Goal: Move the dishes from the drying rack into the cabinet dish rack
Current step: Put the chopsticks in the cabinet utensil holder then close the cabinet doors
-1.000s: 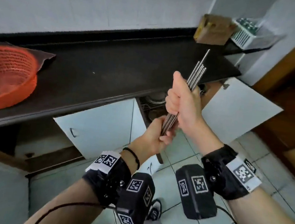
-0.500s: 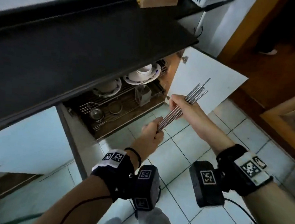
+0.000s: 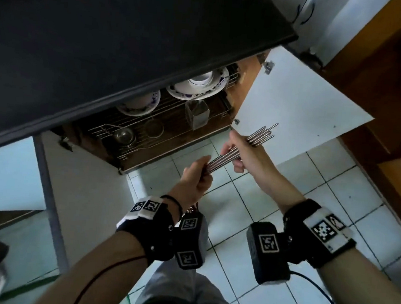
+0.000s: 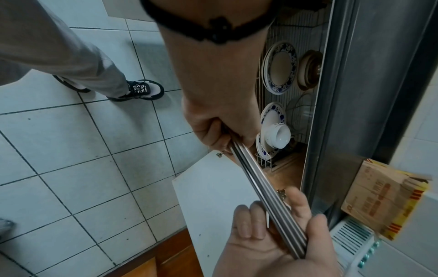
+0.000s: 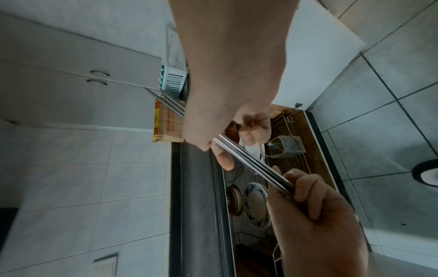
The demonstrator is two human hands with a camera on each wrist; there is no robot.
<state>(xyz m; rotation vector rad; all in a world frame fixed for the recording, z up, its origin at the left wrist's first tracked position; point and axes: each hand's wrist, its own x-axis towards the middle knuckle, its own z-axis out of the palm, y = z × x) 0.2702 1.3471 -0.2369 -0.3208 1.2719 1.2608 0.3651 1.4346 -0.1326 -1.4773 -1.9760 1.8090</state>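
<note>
We've got the steel chopsticks (image 3: 239, 148) at frame centre, left hand (image 3: 196, 175) and right hand (image 3: 242, 150) both curled round them, w/ the cabinet dish rack (image 3: 128, 131) just above. Risk: uneven ends slip out and miss the clear holder (image 3: 197, 114).

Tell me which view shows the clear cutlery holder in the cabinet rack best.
The head view: the holder stands whole and unobstructed on the cabinet rack, below the plates. The right wrist view also shows it, but smaller and off to one side beyond the right hand holding chopsticks. The left wrist view does not show it.
</note>
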